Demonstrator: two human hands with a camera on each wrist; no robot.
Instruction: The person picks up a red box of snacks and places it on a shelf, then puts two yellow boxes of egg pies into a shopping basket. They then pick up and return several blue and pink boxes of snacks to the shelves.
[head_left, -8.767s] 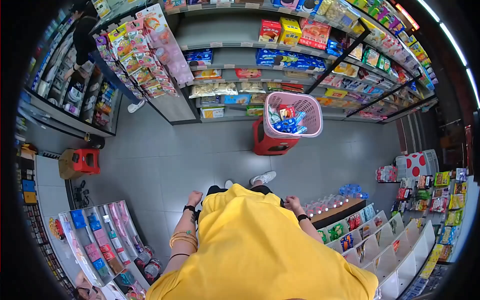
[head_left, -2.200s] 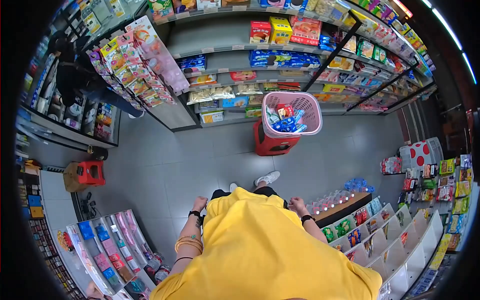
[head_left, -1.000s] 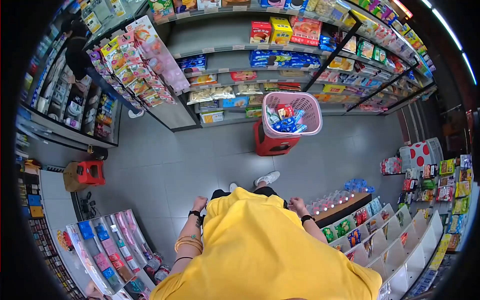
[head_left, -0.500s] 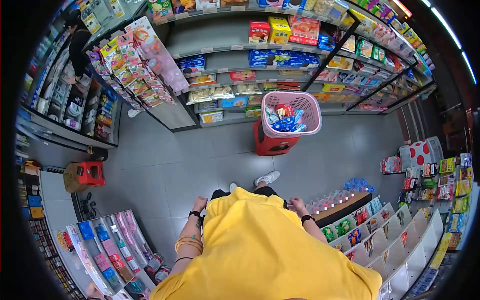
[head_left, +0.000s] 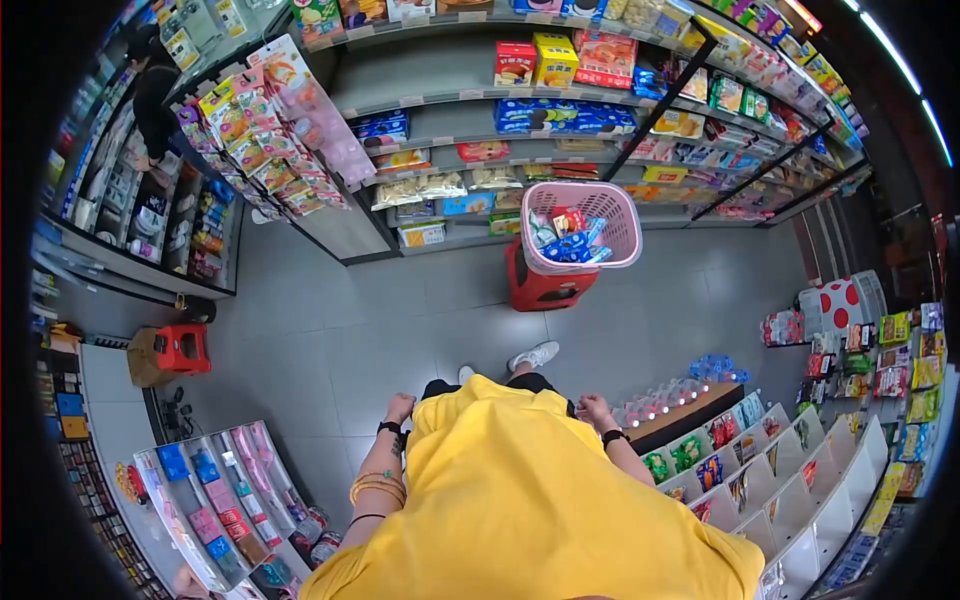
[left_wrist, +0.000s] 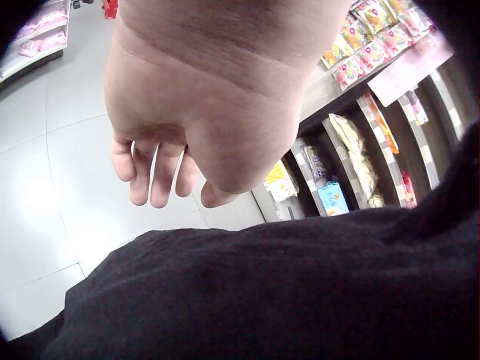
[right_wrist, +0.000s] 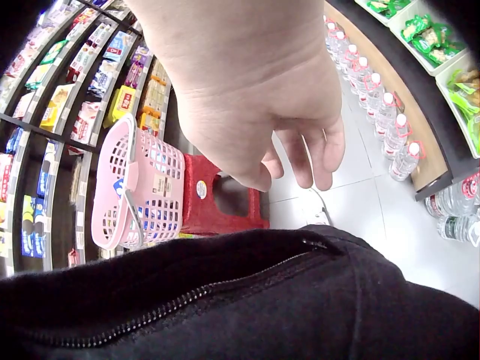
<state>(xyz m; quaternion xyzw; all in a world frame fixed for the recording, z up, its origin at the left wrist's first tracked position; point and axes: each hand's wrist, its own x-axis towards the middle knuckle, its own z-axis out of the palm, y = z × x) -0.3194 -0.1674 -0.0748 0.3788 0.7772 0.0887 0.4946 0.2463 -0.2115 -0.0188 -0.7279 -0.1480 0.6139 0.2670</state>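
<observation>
The left hand (head_left: 399,408) hangs beside the hip in the head view, wrist banded in black. In the left wrist view the left hand (left_wrist: 202,112) has loosely bent, slightly spread fingers with nothing in them. On the other side the right hand (head_left: 594,409) hangs by the black shorts. Seen from the right wrist, the right hand (right_wrist: 262,112) also holds nothing, its fingers hanging loosely curled. Ahead of the person, a pink basket (head_left: 628,212) with several snack packs (head_left: 572,246) inside rests on a red stool (head_left: 548,288).
Stocked shelves (head_left: 430,120) run across the front. A sloped display rack (head_left: 200,500) stands at the left, white divided bins (head_left: 800,490) at the right beside several water bottles (head_left: 655,402). Another red stool (head_left: 183,347) and a box are at the left. Someone in dark clothes (head_left: 155,105) stands far left.
Since the earliest frame the head view has shifted slightly. The person in dark clothes at the far left leaned in, then straightened. Both hands have stayed hanging at the sides.
</observation>
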